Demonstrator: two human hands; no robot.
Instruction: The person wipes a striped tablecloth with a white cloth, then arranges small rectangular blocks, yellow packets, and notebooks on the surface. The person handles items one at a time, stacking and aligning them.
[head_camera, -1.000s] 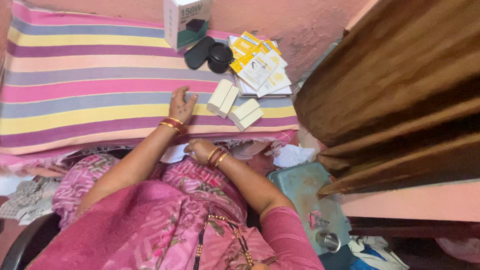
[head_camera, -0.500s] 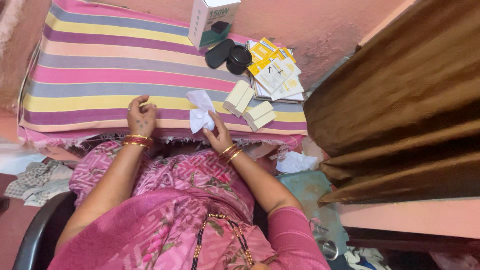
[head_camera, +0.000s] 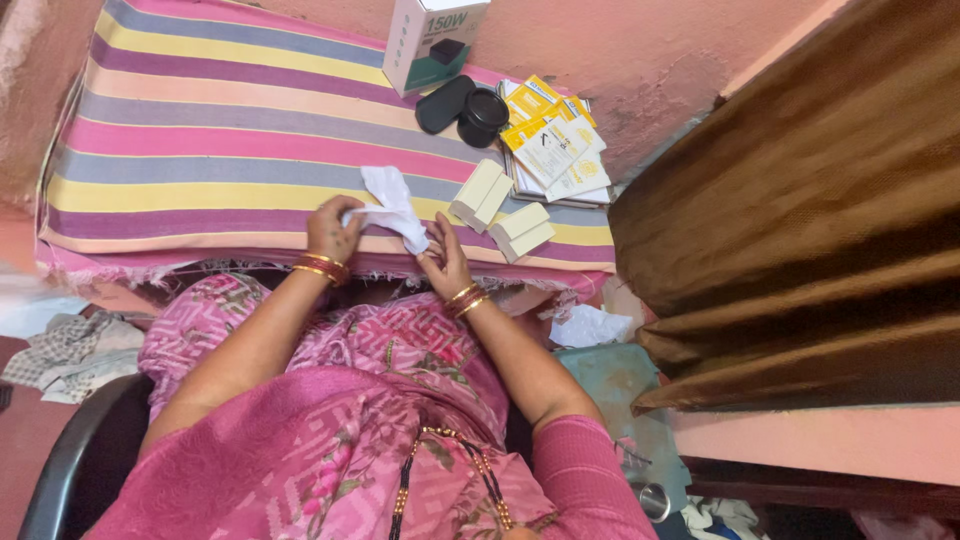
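Note:
A crumpled white cloth (head_camera: 390, 205) is stretched between both my hands above the front edge of the striped tablecloth (head_camera: 220, 150). My left hand (head_camera: 332, 228) pinches its left end. My right hand (head_camera: 443, 262) grips its right end near my wrist bangles. Just right of the cloth lie two pairs of cream rectangular blocks (head_camera: 478, 194), with the second pair (head_camera: 522, 231) nearer the table edge.
At the back stand a white and green carton (head_camera: 432, 40), a black oval case (head_camera: 443, 103), a round black lid (head_camera: 485, 112) and a stack of yellow and white packets (head_camera: 553, 142). A brown curtain (head_camera: 800, 210) hangs right. A teal stool (head_camera: 620, 385) sits below.
My left hand moved right from the tablecloth and took the cloth's left end. The cloth, earlier bunched in my right hand, is now spread between both hands.

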